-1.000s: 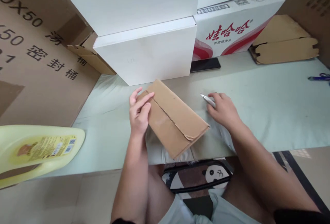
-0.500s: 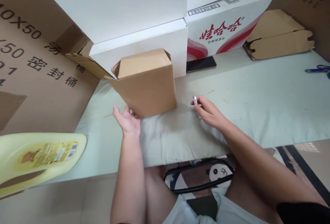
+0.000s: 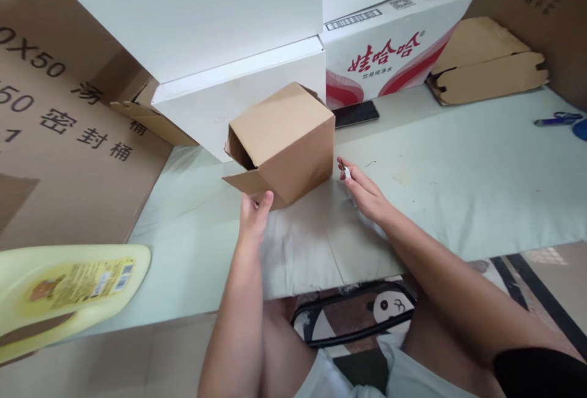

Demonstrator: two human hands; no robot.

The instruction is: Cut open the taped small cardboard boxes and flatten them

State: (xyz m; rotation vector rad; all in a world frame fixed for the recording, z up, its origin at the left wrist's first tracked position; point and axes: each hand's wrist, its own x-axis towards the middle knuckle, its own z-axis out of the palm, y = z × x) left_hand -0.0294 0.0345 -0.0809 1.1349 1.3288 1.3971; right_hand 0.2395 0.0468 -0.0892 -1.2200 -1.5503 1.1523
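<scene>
A brown cardboard box [image 3: 293, 135] stands turned on the table, its left end open and one flap [image 3: 243, 183] sticking out towards the left. My left hand [image 3: 254, 217] is at the box's near-left lower corner, thumb against the front face and the other fingers partly hidden by the flap. To the right of the box, just apart from it, my right hand [image 3: 364, 193] pinches a small white tool [image 3: 347, 173] with a thin dark tip. Most of the tool is hidden in the fingers, so its exact kind does not show.
White cartons [image 3: 238, 95] and a red-printed carton [image 3: 394, 55] stand behind, with a black phone [image 3: 355, 115] at their foot. Flattened cardboard [image 3: 495, 80] lies back right, blue-handled scissors [image 3: 557, 119] far right. A yellow bottle [image 3: 73, 294] is front left; a big carton [image 3: 68, 117] walls the left.
The box has turned and shifted right, its open left end now facing me more. My left hand has moved right and closed on its corner. My right hand has barely moved.
</scene>
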